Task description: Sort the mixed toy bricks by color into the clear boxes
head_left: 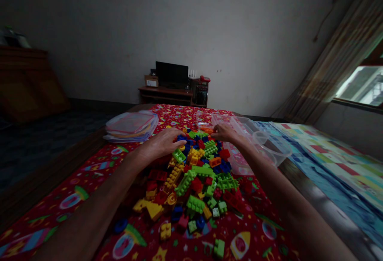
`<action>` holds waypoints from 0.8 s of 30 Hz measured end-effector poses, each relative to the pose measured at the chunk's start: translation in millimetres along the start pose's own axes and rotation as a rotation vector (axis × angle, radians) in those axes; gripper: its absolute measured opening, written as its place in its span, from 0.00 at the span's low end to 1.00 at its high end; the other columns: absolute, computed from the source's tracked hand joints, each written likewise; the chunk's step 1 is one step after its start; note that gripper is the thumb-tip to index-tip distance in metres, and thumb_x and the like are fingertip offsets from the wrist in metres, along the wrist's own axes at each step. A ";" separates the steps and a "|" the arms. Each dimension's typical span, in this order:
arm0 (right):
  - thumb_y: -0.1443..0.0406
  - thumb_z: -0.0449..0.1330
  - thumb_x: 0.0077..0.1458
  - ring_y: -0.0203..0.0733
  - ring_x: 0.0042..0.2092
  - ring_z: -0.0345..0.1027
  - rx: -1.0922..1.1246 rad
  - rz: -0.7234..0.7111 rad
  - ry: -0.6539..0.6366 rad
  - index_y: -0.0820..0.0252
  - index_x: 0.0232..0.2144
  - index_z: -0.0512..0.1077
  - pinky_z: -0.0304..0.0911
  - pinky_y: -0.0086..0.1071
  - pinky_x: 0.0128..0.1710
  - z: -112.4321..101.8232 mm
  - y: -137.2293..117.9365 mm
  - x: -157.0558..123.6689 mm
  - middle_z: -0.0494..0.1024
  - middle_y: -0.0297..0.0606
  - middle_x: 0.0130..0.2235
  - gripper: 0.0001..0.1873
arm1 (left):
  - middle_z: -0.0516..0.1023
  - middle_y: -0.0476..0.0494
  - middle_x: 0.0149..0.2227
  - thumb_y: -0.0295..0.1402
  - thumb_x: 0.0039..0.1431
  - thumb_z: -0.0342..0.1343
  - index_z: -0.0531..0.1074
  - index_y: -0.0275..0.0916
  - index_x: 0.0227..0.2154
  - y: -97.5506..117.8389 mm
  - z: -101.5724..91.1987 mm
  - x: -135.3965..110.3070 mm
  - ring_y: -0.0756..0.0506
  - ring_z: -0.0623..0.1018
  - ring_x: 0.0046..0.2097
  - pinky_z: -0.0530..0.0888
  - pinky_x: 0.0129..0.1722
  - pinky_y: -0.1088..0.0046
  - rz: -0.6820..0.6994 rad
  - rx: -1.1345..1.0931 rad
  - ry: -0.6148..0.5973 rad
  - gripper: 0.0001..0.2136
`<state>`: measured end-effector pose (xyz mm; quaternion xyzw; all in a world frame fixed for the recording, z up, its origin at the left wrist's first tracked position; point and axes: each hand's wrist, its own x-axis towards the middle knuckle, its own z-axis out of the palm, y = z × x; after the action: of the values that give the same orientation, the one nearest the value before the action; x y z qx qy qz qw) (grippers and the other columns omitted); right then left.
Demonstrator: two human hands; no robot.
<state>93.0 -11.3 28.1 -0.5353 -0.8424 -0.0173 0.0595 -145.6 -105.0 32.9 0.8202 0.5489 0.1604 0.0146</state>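
Bricks heaped frame center, on red cloth. Clear bins right of center, partly behind right forearm; orange bricks at their left end, inside or behind unclear. Pouch stack center left. Left hand, right hand: fingers curled at heap's far edge, can't tell if gripping.
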 end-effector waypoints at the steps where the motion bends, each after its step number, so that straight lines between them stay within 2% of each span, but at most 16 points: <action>1: 0.61 0.57 0.53 0.37 0.31 0.66 0.009 0.006 0.022 0.67 0.37 0.77 0.52 0.27 0.26 -4.1 1.4 -2.9 0.78 0.45 0.33 0.15 | 0.77 0.40 0.48 0.41 0.58 0.47 0.73 0.38 0.47 -0.1 -0.3 -0.3 0.41 0.74 0.50 0.68 0.52 0.66 0.002 -0.004 -0.004 0.19; 5: 0.58 0.53 0.56 0.33 0.24 0.61 0.054 0.007 0.019 0.68 0.27 0.77 0.49 0.27 0.24 -25.2 5.5 -6.4 0.75 0.41 0.25 0.19 | 0.78 0.40 0.47 0.41 0.59 0.46 0.74 0.37 0.46 2.7 -1.7 -2.1 0.41 0.75 0.48 0.69 0.50 0.66 -0.001 -0.047 -0.047 0.19; 8: 0.56 0.51 0.58 0.32 0.21 0.58 0.096 0.049 0.062 0.68 0.22 0.75 0.49 0.28 0.23 -40.5 7.2 4.9 0.72 0.40 0.21 0.24 | 0.79 0.41 0.45 0.41 0.59 0.47 0.75 0.38 0.43 4.6 -3.6 -3.8 0.41 0.76 0.46 0.70 0.49 0.68 -0.002 -0.086 -0.054 0.18; 12: 0.59 0.49 0.61 0.35 0.25 0.64 0.148 0.091 0.222 0.68 0.23 0.74 0.53 0.27 0.27 -48.5 5.0 26.1 0.75 0.43 0.23 0.23 | 0.80 0.43 0.44 0.41 0.57 0.49 0.76 0.40 0.42 1.3 -6.4 -5.0 0.42 0.77 0.45 0.70 0.46 0.70 -0.013 -0.128 -0.083 0.17; 15: 0.60 0.50 0.62 0.36 0.29 0.66 0.133 0.089 0.303 0.68 0.27 0.74 0.53 0.27 0.28 -43.5 -5.0 25.7 0.76 0.44 0.26 0.21 | 0.79 0.44 0.46 0.39 0.55 0.50 0.75 0.40 0.45 -7.5 -5.8 -3.4 0.42 0.76 0.47 0.70 0.47 0.70 -0.031 -0.123 -0.110 0.17; 20: 0.59 0.51 0.60 0.31 0.24 0.58 0.147 -0.104 0.093 0.65 0.24 0.74 0.46 0.28 0.24 -26.1 -28.0 -16.1 0.72 0.36 0.22 0.20 | 0.79 0.45 0.46 0.35 0.53 0.50 0.76 0.41 0.44 -22.3 -0.9 1.9 0.43 0.76 0.47 0.71 0.47 0.72 -0.007 -0.088 -0.134 0.17; 24: 0.63 0.57 0.54 0.31 0.25 0.56 0.118 -0.176 -0.071 0.63 0.28 0.76 0.45 0.28 0.25 -17.3 -29.2 -46.5 0.71 0.34 0.24 0.11 | 0.79 0.45 0.45 0.35 0.54 0.49 0.77 0.42 0.42 -18.8 -2.2 1.8 0.43 0.77 0.46 0.70 0.47 0.72 0.010 -0.060 -0.146 0.16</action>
<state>87.6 -67.2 40.8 -0.4550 -0.8873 0.0461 0.0594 -162.5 -96.2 31.7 0.8316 0.5373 0.1167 0.0783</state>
